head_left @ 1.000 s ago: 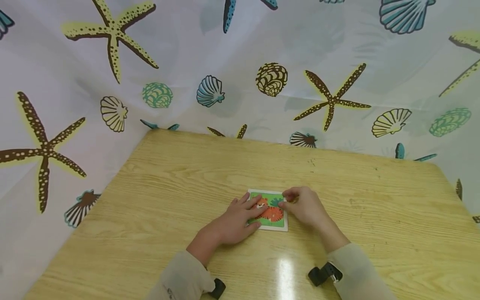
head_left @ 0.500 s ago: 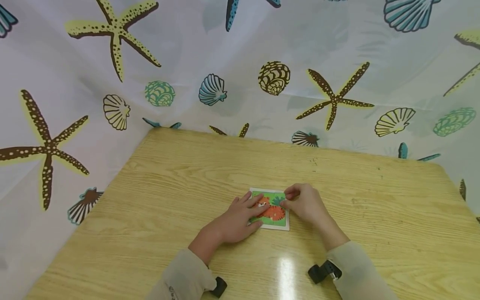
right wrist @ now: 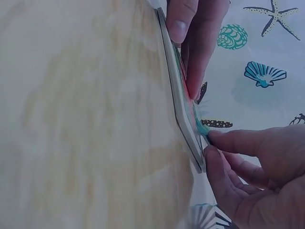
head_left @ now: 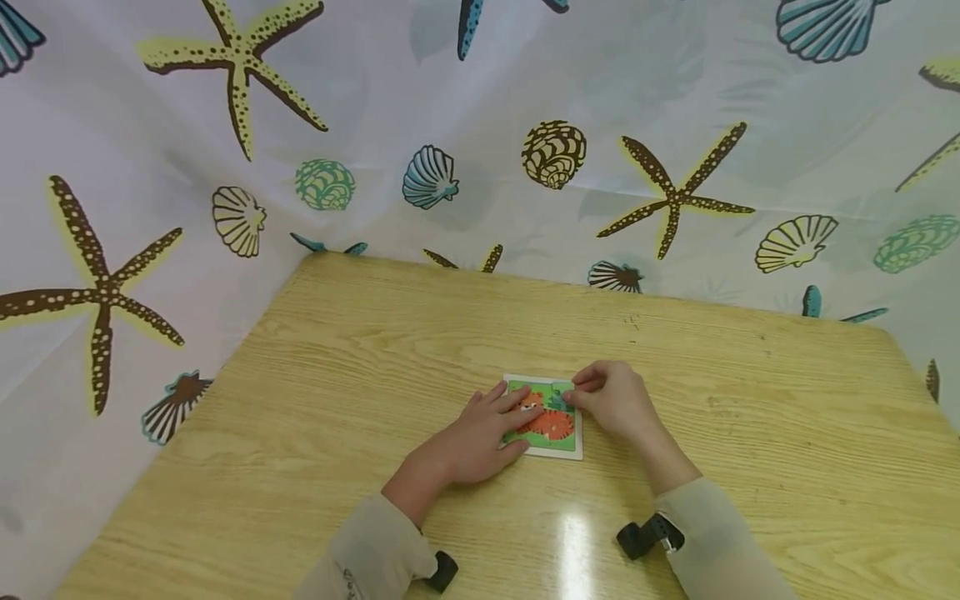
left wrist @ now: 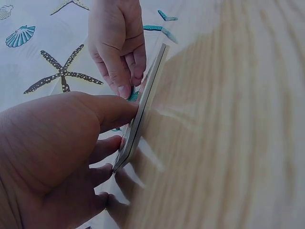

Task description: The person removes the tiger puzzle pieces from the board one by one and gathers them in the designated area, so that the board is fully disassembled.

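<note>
Appearing at the far right corner of the tiger puzzle (head_left: 555, 455), the leafy piece (head_left: 559, 392) is pinched by the nearer right hand (head_left: 618, 400), opposite the spread left hand (head_left: 476, 439).

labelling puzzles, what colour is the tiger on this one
The tiger is orange with dark stripes, clearest in the head view.

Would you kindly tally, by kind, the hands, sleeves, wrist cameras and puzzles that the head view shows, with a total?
Left hand and right hand: 2
Left sleeve and right sleeve: 2
Left wrist camera and right wrist camera: 2
Puzzle, its pinched piece included: 1
Total: 7
</note>
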`<state>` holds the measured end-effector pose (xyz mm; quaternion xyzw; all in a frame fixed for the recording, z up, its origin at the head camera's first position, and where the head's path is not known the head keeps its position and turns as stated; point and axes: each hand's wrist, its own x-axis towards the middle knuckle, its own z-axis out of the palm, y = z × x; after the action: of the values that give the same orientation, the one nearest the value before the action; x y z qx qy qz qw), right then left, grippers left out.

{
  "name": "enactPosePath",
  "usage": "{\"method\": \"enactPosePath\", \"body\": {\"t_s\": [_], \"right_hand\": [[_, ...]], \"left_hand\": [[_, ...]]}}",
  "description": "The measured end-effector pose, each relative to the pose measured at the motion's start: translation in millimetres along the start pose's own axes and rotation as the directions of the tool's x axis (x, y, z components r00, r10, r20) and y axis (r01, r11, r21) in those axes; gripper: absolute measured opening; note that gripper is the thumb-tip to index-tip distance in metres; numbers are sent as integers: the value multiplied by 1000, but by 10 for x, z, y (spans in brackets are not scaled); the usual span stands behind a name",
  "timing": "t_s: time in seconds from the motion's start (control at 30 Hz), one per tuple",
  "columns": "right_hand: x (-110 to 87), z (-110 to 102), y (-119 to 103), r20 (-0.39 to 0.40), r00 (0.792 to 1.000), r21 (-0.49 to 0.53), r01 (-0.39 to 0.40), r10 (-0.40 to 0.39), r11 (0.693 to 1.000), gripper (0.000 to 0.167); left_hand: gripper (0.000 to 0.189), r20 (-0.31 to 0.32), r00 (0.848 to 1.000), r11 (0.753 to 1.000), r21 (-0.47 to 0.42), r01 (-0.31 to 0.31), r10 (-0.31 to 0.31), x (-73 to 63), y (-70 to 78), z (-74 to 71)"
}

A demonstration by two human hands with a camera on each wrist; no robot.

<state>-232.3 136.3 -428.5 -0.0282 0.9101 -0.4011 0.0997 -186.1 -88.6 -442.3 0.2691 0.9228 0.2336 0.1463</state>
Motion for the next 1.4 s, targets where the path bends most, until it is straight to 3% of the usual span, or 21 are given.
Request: {"method": "enactPosePath", "body": {"t_s": [0.27, 0.6, 1.03, 1.4], "right_hand": [[-3, -34, 19, 52, 999, 96, -5, 0, 995, 26], [-26, -89, 61, 139, 990, 291, -7, -35, 957, 34], [-64, -172, 105, 114, 992, 318, -80, 46, 945, 31], [-73, -228, 180, 104, 993, 298, -85, 56, 951, 29]], "left_hand": [[51, -3, 1000, 1000, -4, 3, -3, 9, 3, 10], [51, 4, 1000, 1000, -14, 8, -8, -7, -2, 2], [51, -7, 1000, 999, -31, 9, -9, -24, 2, 5], [51, -1, 1000, 999, -34, 4, -4, -33, 28, -9]]}}
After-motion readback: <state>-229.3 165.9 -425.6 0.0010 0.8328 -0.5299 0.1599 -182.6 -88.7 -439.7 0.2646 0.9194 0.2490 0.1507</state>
